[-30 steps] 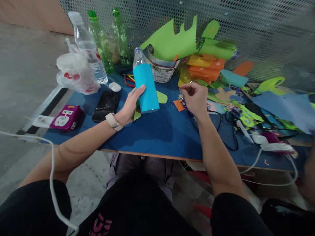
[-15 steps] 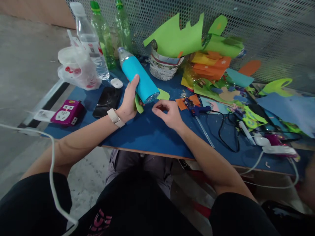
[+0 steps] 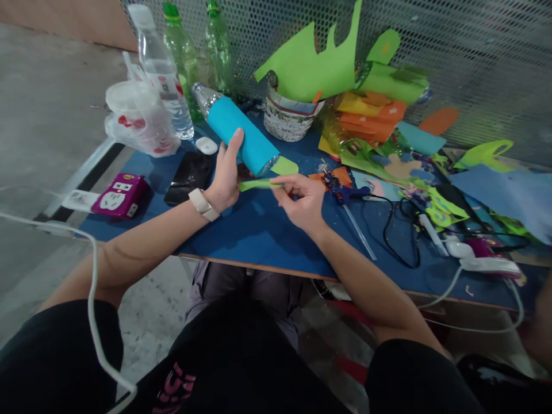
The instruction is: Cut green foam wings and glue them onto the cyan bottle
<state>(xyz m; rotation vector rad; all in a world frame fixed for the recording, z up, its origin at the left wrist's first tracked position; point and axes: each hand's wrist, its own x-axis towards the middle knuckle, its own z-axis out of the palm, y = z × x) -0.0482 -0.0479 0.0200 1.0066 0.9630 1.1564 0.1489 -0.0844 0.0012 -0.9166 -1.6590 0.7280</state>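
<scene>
Blue bottle (image 3: 244, 135), held tilted in the left hand (image 3: 226, 178), hung over the table (image 3: 259, 230) in the head view. Half a second earlier the green strip (image 3: 256, 184) had drooped by that hand; now the right hand (image 3: 299, 198) pinched its far end, level.

this looks like a craft workshop, because there is a bottle wrapped in blue paper (image 3: 242, 133), a glue gun (image 3: 357, 193) and a pile of bright cut paper (image 3: 371, 125) at a blue table (image 3: 259, 236), with a bare gray floor (image 3: 52, 86) beside it and a gray wall (image 3: 470, 63) full of little holes behind.
</scene>
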